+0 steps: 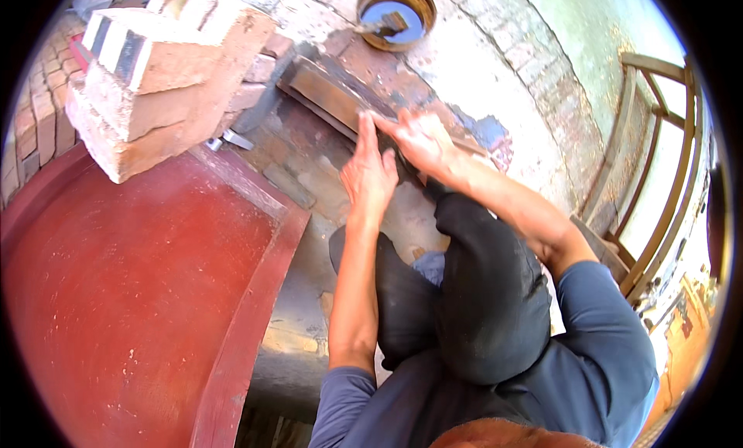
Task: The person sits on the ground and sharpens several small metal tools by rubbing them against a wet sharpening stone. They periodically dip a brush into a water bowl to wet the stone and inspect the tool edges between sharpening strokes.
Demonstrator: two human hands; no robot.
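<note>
A long, narrow brown slab [325, 93], wood or stone, lies slantwise on the brick floor ahead of me. My left hand [369, 171] is over its near side, fingers pressed together and pointing away from me. Coming across from the right, my right hand [422, 142] meets it, fingers bent and one fingertip against the left fingers. Both hands are closed over a small dark thing [392, 146] at the slab. Most of it is hidden beneath them, so I cannot tell its kind.
Beyond the slab stands a round rusty bowl [429, 16] of liquid with a brush [387, 24] in it. Stacked bricks [178, 76] rise at the far left above a red panel [139, 293]. A wooden frame [658, 169] stands at the right. My bent knees [487, 293] are close below my hands.
</note>
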